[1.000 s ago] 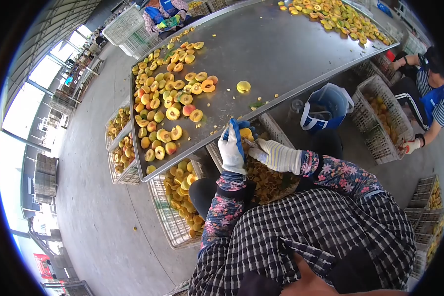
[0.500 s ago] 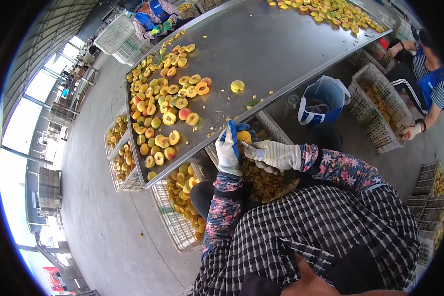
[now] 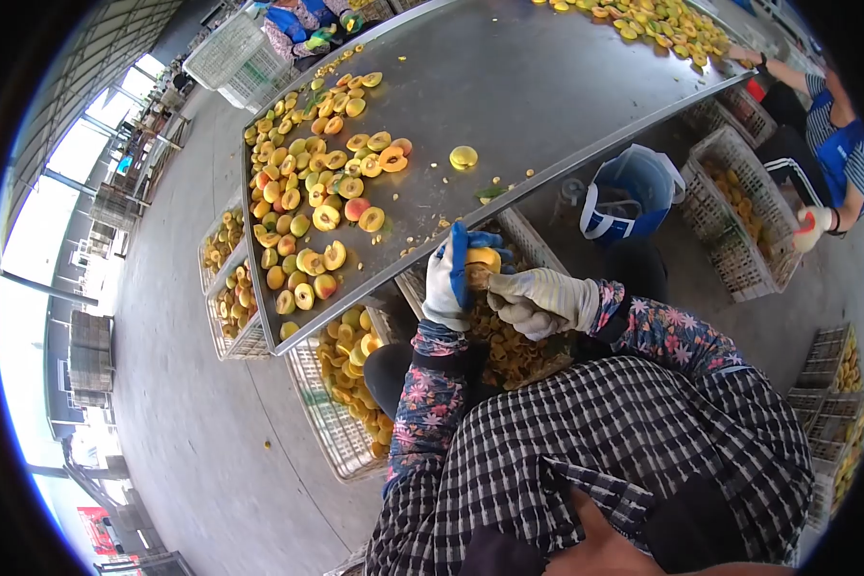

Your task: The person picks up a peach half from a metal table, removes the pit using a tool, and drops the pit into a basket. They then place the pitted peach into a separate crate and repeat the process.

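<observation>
My left hand (image 3: 453,278), in a white and blue glove, is wrapped round a yellow peach half (image 3: 483,259) just off the metal table's near edge. My right hand (image 3: 540,301), in a striped pale glove, is closed close beside the fruit; whatever its fingers hold is too small to make out. Below both hands is a crate of peach pieces (image 3: 518,357). Many halved peaches (image 3: 324,217) lie cut side up or down on the left part of the metal table (image 3: 422,106). One half (image 3: 463,157) lies apart from them.
Crates of peach halves stand below the table's left corner (image 3: 355,370) and left side (image 3: 235,307). A blue and white bucket (image 3: 634,192) is on the floor at right, near another crate (image 3: 739,216). Co-workers are at the far left and right.
The view has shifted slightly. My right hand's fingers have curled and moved a little down beside the fruit. The co-worker at right has reached one hand to the peaches on the table.
</observation>
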Available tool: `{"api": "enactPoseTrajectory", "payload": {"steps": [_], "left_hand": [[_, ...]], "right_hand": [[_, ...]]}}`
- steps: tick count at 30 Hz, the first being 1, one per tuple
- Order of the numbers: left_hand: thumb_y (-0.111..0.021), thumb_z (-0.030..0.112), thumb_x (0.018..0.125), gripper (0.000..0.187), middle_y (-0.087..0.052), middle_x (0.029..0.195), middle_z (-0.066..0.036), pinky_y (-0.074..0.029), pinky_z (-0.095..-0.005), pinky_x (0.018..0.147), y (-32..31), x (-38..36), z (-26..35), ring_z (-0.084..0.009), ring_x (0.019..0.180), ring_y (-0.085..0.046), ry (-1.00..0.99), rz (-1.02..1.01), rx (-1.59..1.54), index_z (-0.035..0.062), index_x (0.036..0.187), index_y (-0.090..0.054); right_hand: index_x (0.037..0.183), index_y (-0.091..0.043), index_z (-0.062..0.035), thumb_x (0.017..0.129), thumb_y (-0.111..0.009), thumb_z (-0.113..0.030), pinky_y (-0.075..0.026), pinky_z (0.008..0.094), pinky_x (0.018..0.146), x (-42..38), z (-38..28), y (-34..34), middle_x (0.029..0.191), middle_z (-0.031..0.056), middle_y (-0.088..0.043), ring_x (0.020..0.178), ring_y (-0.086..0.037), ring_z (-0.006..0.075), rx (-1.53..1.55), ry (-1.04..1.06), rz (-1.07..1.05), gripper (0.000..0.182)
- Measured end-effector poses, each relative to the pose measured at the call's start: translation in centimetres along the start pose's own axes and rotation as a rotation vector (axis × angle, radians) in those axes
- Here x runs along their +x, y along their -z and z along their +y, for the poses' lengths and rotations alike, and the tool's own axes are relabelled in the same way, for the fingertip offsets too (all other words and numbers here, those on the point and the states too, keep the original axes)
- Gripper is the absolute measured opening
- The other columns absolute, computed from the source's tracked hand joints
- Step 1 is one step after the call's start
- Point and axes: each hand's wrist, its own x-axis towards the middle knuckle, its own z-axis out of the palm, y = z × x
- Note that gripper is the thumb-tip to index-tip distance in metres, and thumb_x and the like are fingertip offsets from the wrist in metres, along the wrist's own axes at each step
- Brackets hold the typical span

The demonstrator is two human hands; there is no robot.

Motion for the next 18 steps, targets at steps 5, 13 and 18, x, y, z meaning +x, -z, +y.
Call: {"api": "enactPoseTrajectory", "payload": {"steps": [5, 13, 18], "left_hand": [[-0.053, 0.041, 0.102, 0.036, -0.069, 0.097, -0.01, -0.058, -0.0464, 0.077, 0.8, -0.6, 0.1, -0.0328, 0.085, -0.07, 0.099, 0.171, -0.374, 0.0065, 0.105, -0.062], [-0.06, 0.023, 0.098, 0.029, -0.072, 0.092, -0.009, -0.053, -0.0285, 0.074, 11.0, -10.1, 10.5, -0.0162, 0.079, -0.067, -0.051, 0.571, 0.945, -0.004, 0.107, -0.068], [-0.066, 0.025, 0.091, 0.029, -0.072, 0.099, -0.017, -0.051, -0.0366, 0.082, 14.4, -7.5, 13.7, -0.0312, 0.093, -0.068, -0.117, 0.541, 1.309, 0.0019, 0.109, -0.069]], "right_hand": [[0.104, -0.058, -0.0063, 0.103, -0.048, -0.047, -0.031, 0.0219, 0.036, -0.9, 0.2, 0.0, 0.059, -0.0033, -0.045, 0.04, -0.039, 0.0069, -0.113, 0.075, -0.016, 0.042], [0.132, -0.043, -0.0044, 0.097, -0.053, -0.028, -0.052, 0.0483, 0.073, 0.2, 4.0, 3.2, 0.085, 0.025, -0.066, 0.077, -0.066, 0.0427, -1.53, 0.069, 0.445, 0.043], [0.142, -0.04, -0.0098, 0.099, -0.046, -0.026, -0.053, 0.0471, 0.075, 1.3, 3.8, 4.4, 0.09, 0.0233, -0.069, 0.084, -0.068, 0.0405, -1.709, -0.088, 0.377, 0.047]]}}
